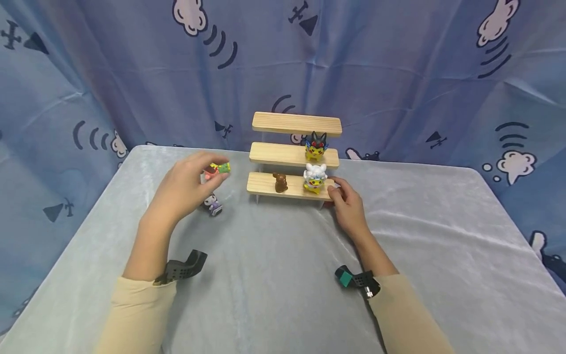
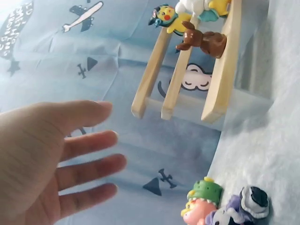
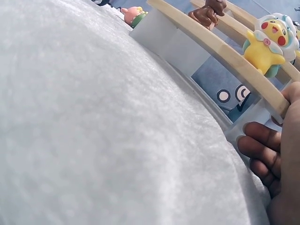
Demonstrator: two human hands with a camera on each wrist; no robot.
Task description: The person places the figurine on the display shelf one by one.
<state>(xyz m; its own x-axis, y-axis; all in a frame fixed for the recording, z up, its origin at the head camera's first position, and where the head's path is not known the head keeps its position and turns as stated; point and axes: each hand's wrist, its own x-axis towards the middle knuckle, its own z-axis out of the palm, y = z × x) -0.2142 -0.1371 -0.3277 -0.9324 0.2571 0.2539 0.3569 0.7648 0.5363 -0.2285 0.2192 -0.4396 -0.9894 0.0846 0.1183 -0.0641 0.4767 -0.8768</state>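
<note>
My left hand (image 1: 183, 184) is raised at the left, fingers spread and relaxed, with nothing between them in the left wrist view. In the head view it overlaps a small pink figurine with a green hat (image 1: 224, 167). Beside that one is a purple-and-white figurine (image 1: 213, 205). My right hand (image 1: 351, 209) grips the right end of the lowest plank of a three-tier wooden shelf (image 1: 261, 182), its thumb at the front edge. On this plank stand a brown animal figurine (image 1: 280, 183) and a white-hooded yellow figurine (image 1: 315, 179).
A yellow figurine with a black-eared hood (image 1: 316, 148) stands on the middle plank. The top plank (image 1: 296, 122) is above it. A grey cloth (image 1: 265, 275) covers the table, and a blue printed curtain (image 1: 353, 59) hangs behind and at both sides.
</note>
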